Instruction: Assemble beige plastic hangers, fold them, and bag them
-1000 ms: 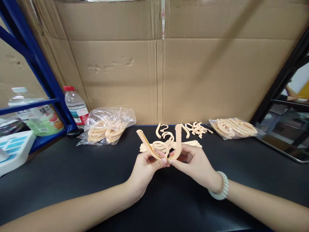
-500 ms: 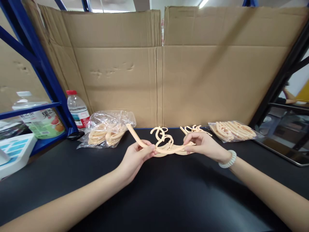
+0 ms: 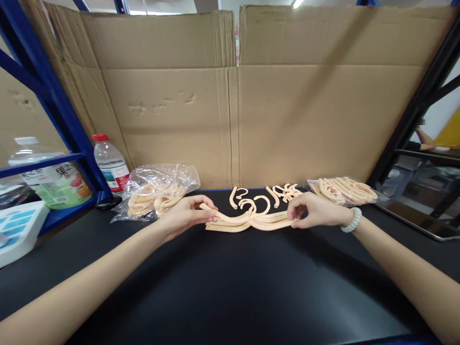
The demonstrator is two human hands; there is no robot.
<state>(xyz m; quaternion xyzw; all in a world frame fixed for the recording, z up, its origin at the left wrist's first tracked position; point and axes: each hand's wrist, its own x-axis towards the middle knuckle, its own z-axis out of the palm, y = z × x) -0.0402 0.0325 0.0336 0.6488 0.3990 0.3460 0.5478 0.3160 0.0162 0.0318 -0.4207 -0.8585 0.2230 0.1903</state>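
Stack of peach hangers (image 3: 247, 221) lying flat on black table (image 3: 230, 287), dead centre. Left hand (image 3: 187, 215) pinching its 9 o'clock tip; right hand (image 3: 312, 211) pinching the 3 o'clock tip. Loose hooks (image 3: 266, 194) at 12 o'clock; 2 bags (image 3: 160, 191) flanking.

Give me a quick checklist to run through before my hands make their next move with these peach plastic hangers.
1. Left hand grips the left end of the top hanger: ok.
2. Right hand pinches its right end: ok.
3. The hanger lies squarely on the hanger stack: ok, the ends roughly line up.
4. It is fully set down on the stack: cannot tell.
5. Loose hooks lie apart, behind the stack: ok.
6. Both parts bags within view, left bag and right bag: ok.
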